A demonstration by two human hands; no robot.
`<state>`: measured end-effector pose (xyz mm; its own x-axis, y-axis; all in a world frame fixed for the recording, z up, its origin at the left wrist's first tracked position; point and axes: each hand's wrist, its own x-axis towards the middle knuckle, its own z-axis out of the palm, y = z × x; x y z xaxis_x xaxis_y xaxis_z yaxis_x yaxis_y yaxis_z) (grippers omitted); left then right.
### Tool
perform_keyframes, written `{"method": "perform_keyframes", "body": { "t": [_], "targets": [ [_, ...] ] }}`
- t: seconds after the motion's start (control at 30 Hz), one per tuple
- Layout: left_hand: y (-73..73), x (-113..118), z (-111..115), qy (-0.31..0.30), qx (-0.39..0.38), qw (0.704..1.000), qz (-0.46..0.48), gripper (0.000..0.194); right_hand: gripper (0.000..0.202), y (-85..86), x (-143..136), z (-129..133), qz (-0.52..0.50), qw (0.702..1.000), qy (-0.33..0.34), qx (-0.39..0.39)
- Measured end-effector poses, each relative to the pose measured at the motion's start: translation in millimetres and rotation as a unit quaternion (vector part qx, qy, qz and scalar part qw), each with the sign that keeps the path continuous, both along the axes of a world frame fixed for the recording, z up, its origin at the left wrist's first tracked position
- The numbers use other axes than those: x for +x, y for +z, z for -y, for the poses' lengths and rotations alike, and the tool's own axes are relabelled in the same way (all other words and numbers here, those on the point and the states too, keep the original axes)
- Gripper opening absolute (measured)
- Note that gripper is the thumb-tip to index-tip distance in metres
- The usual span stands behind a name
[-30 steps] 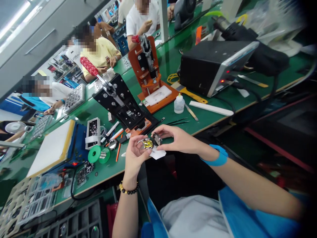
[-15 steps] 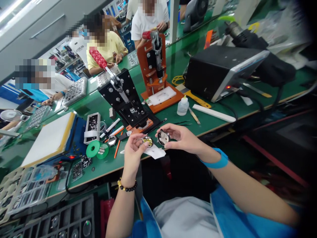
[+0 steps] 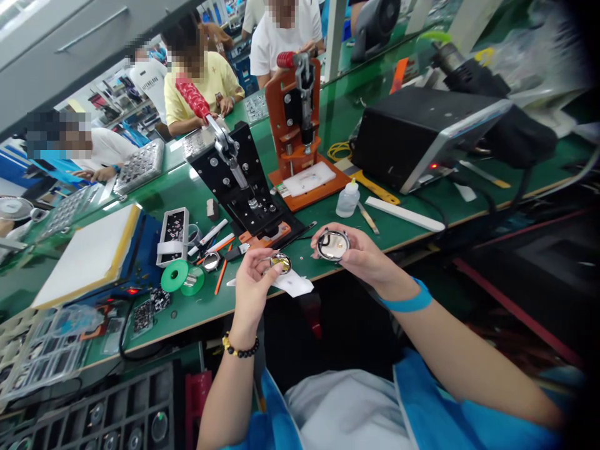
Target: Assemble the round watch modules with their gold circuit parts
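Between the thumb and fingers of my left hand (image 3: 250,278) is a small round shiny watch back cover (image 3: 284,261), its face catching gold reflections. My right hand (image 3: 362,255) grips the rim of a round watch case (image 3: 332,245), tilted so that its pale inside with a dark curved part faces me. The two pieces are apart, both held over the bench's front edge. A white piece of paper (image 3: 296,285) lies just under my left hand. Left of that hand, another round watch piece (image 3: 211,261) rests on the green bench.
Behind my hands stand a black lever press (image 3: 234,181) and an orange one (image 3: 293,119). A dropper bottle (image 3: 347,200), a white strip (image 3: 405,214) and a black box (image 3: 412,134) lie to the right. Leftward are a green solder spool (image 3: 175,275) and a blue box (image 3: 145,250). People sit opposite.
My right hand has moved right, away from my left, and turned the watch case so its inside faces up towards me more fully. My left hand has hardly moved.
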<state>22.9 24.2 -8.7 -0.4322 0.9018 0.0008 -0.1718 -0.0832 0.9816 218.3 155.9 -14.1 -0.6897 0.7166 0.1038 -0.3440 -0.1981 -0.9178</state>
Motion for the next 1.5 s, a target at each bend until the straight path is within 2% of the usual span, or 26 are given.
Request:
{"method": "perform_keyframes", "body": {
  "t": [0.2, 0.37, 0.47, 0.6, 0.7, 0.77, 0.83, 0.9, 0.93, 1.0, 1.07, 1.17, 1.3, 1.4, 1.5],
  "targets": [
    [-3.2, -1, -2, 0.014, 0.001, 1.0, -0.009, 0.042, 0.078, -14.8, 7, -9, -0.043, 0.995, -0.072, -0.061],
    [2.6, -1, 0, -0.007, -0.011, 0.999, -0.029, 0.042, 0.073, -8.6, 3, -3, -0.018, 0.999, -0.026, -0.01],
    [8.2, -5, 9, -0.01, -0.043, 0.99, -0.135, 0.032, 0.073, -4.9, 0, -1, -0.02, 1.0, -0.009, 0.005],
    [11.0, -20, 22, -0.014, -0.06, 0.945, -0.321, 0.024, 0.066, -7.9, -3, -2, -0.034, 0.999, 0.02, 0.022],
    [15.4, -30, 27, 0.002, -0.046, 0.915, -0.401, 0.023, 0.059, -6.9, -4, -2, -0.028, 0.998, 0.024, 0.045],
    [24.1, -34, 27, 0.033, -0.031, 0.909, -0.414, 0.021, 0.057, -0.1, -6, 0, -0.01, 0.997, 0.017, 0.069],
    [38.6, -35, 23, 0.018, -0.024, 0.941, -0.337, 0.021, 0.056, 12.7, -10, 2, 0.004, 0.994, 0.016, 0.107],
    [58.1, -35, 14, -0.073, -0.019, 0.982, -0.173, 0.032, 0.055, 31.1, -18, 3, 0.004, 0.987, 0.02, 0.159],
    [69.2, -35, 8, -0.132, -0.011, 0.988, -0.082, 0.038, 0.055, 42.0, -24, 3, -0.002, 0.982, 0.023, 0.188],
    [93.0, -35, -7, -0.215, 0.021, 0.973, 0.074, 0.044, 0.056, 66.7, -39, 1, -0.029, 0.97, 0.021, 0.24],
    [116.9, -35, -22, -0.241, 0.058, 0.954, 0.171, 0.044, 0.057, 94.5, -58, -3, -0.077, 0.956, 0.023, 0.281],
    [147.6, -37, -39, -0.241, 0.094, 0.943, 0.211, 0.05, 0.057, 137.9, -84, -10, -0.16, 0.93, 0.053, 0.327],
    [173.7, -46, -53, -0.25, 0.147, 0.938, 0.191, 0.054, 0.057, 183.2, -109, -20, -0.209, 0.893, 0.084, 0.389],
    [184.5, -56, -60, -0.242, 0.209, 0.933, 0.166, 0.048, 0.056, 199.2, -120, -29, -0.211, 0.86, 0.073, 0.458],
    [190.5, -68, -65, -0.234, 0.245, 0.929, 0.147, 0.05, 0.06, 202.6, -126, -35, -0.172, 0.843, 0.018, 0.508]
  ]
}}
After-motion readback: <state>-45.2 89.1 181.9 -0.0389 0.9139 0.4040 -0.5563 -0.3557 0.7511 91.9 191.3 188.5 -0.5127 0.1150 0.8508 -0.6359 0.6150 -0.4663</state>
